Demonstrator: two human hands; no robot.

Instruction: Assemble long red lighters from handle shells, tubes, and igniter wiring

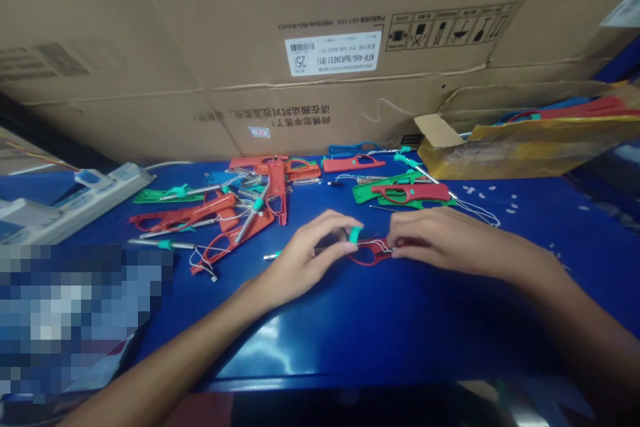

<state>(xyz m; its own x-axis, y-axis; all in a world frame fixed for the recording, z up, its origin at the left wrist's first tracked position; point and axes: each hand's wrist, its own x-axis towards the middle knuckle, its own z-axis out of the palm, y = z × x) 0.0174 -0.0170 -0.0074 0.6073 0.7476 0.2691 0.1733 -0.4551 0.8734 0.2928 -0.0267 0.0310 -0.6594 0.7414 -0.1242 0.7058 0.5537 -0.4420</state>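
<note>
Near the middle of the blue table, my left hand [307, 253] pinches a small teal part [355, 234] between thumb and fingers. A metal rod with a teal piece [271, 255] sticks out to the left from behind this hand. My right hand [440, 237] has its fingers closed on the right end of a red casing half [367, 257], which has a looped handle. Thin white wires [381, 243] run over the casing between the hands. The palm side of my right hand is hidden.
Red casings [277, 193], green ones [363, 192] and metal rods lie behind the hands on the blue table [320, 347]. A power strip [100, 203] is at left. At right stands an open carton [525, 147] of parts; a large cardboard box [225, 33] forms the back.
</note>
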